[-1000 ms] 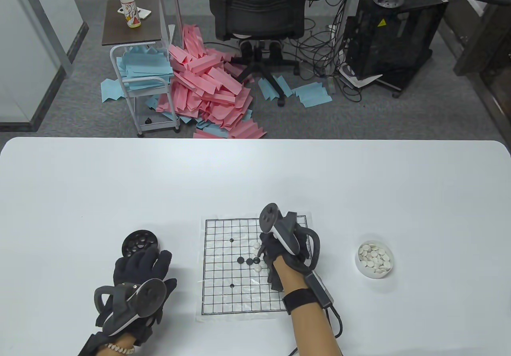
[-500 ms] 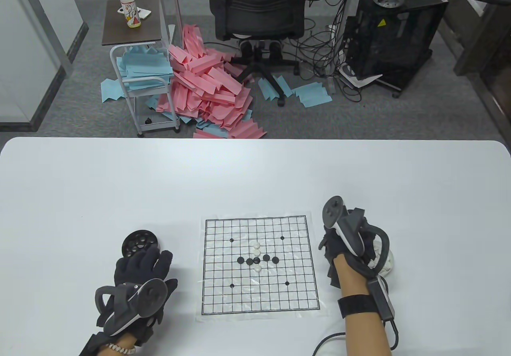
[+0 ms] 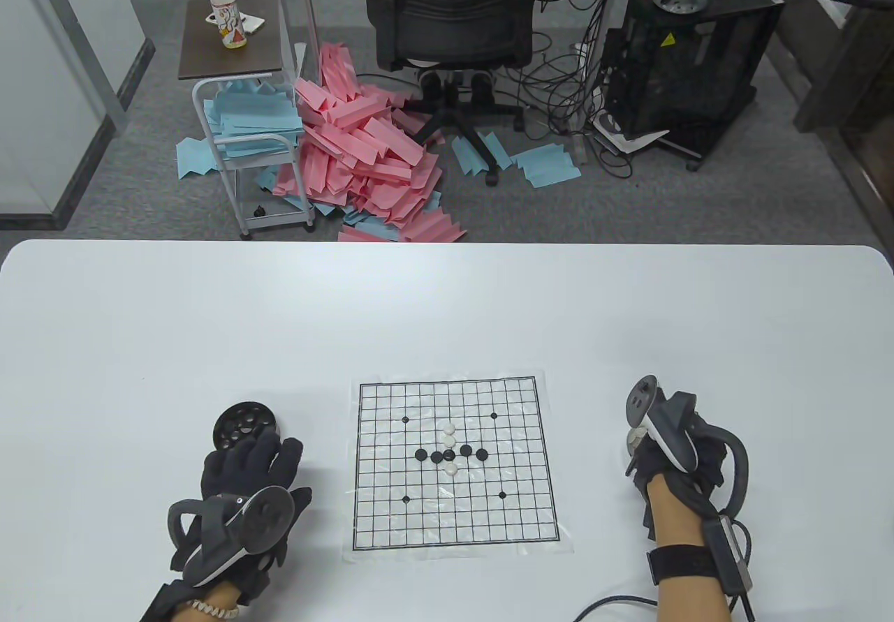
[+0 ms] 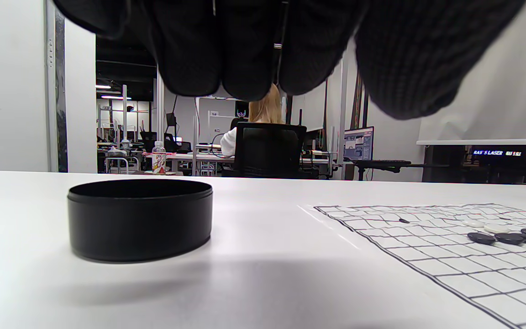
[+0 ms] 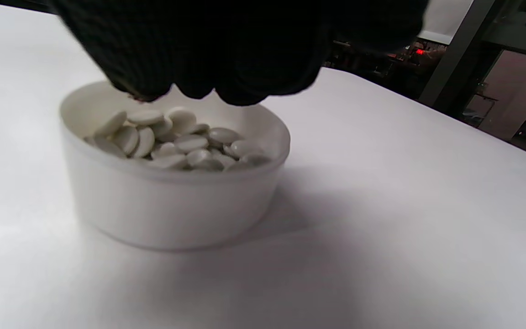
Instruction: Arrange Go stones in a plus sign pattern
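Observation:
The paper Go board (image 3: 454,503) lies at the table's front middle. A short row of black stones (image 3: 420,454) crosses its centre, with two white stones (image 3: 448,431) above the row and one white stone (image 3: 452,469) below it. My right hand (image 3: 660,451) hovers over the white bowl (image 5: 171,205) of white stones (image 5: 176,144). Its fingertips (image 5: 199,87) are bunched just above the stones, and I cannot see whether they hold one. My left hand (image 3: 269,454) rests flat on the table, fingers spread and empty, just in front of the black bowl (image 3: 241,423), which also shows in the left wrist view (image 4: 139,219).
The board also shows in the left wrist view (image 4: 450,256) at the right. A cable (image 3: 614,604) trails from my right wrist along the table's front edge. Beyond the table's far edge are an office chair (image 3: 454,15) and piles of pink and blue paper (image 3: 356,154).
My right hand has moved from the centre of the board to the right, over the white bowl. The left hand has not moved.

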`<state>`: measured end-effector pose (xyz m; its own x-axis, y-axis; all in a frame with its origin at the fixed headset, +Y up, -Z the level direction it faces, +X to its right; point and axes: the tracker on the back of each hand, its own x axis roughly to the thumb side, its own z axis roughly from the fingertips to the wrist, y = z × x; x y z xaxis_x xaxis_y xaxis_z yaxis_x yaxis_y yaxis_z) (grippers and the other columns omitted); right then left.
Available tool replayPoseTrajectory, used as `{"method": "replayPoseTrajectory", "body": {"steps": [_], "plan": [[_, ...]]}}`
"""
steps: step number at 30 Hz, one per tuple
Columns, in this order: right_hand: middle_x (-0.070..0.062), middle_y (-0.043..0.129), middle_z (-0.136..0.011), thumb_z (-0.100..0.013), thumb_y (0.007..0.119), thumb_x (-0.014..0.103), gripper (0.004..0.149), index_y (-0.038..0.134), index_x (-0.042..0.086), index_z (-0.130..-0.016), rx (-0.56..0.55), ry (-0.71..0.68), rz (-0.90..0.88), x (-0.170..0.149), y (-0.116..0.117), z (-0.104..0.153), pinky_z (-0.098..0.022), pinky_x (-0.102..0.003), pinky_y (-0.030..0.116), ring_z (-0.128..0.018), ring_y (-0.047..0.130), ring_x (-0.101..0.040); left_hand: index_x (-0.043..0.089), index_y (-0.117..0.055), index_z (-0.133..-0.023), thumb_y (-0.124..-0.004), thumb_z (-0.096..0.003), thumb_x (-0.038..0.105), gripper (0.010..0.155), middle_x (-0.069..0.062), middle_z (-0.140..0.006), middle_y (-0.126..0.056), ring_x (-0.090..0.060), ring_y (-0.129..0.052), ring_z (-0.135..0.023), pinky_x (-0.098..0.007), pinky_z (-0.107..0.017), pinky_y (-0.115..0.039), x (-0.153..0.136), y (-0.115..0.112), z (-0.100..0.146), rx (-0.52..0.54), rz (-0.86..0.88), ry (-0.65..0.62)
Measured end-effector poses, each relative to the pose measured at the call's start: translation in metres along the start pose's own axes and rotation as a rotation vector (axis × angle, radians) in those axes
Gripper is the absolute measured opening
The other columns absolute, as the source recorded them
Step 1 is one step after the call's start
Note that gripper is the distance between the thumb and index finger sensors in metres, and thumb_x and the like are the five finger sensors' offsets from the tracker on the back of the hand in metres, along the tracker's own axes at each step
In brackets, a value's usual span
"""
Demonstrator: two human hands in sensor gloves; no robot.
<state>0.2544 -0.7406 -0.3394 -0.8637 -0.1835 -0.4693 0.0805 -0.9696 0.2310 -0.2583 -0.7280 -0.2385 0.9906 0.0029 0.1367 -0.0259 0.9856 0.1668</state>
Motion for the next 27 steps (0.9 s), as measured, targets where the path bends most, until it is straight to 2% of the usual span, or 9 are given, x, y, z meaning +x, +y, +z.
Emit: {"method": "replayPoseTrajectory", "body": {"steps": [8, 17, 27], "plan": [[0.000, 0.089, -0.088, -0.041, 0.093, 0.039, 0.044, 0.087, 0.033, -0.085, 0.018, -0.008, 0.015, 0.002, 0.020, -0.007, -0.047, -0.037, 0.081, -0.060, 0.095, -0.014, 0.026, -0.069, -0.103, -0.084, -0.0381, 0.053, 0.072, -0.011, -0.112, -0.072, -0.042, -0.079, -0.099, -0.071, -0.070, -0.055, 0.000, 0.000, 0.000, -0.005, 0.001, 0.004], [0.001, 0.091, -0.082, -0.042, 0.092, 0.038, 0.038, 0.089, 0.032, -0.079, -0.013, 0.002, 0.029, 0.008, 0.026, -0.009, -0.046, -0.037, 0.080, -0.056, 0.093, -0.013, 0.026, -0.069, -0.103, -0.084, -0.0381, 0.053, 0.072, -0.012, -0.112, -0.072, -0.042, -0.079, -0.100, -0.071, -0.070, -0.054, 0.000, 0.000, 0.000, -0.006, 0.003, 0.007], [0.000, 0.090, -0.083, -0.043, 0.088, 0.036, 0.036, 0.088, 0.030, -0.079, -0.080, -0.010, 0.074, 0.011, 0.030, -0.007, -0.047, -0.037, 0.079, -0.056, 0.091, -0.014, 0.026, -0.069, -0.103, -0.084, -0.0382, 0.053, 0.072, -0.012, -0.113, -0.072, -0.042, -0.079, -0.100, -0.071, -0.070, -0.054, -0.001, 0.000, -0.001, -0.003, 0.004, 0.006]]}}
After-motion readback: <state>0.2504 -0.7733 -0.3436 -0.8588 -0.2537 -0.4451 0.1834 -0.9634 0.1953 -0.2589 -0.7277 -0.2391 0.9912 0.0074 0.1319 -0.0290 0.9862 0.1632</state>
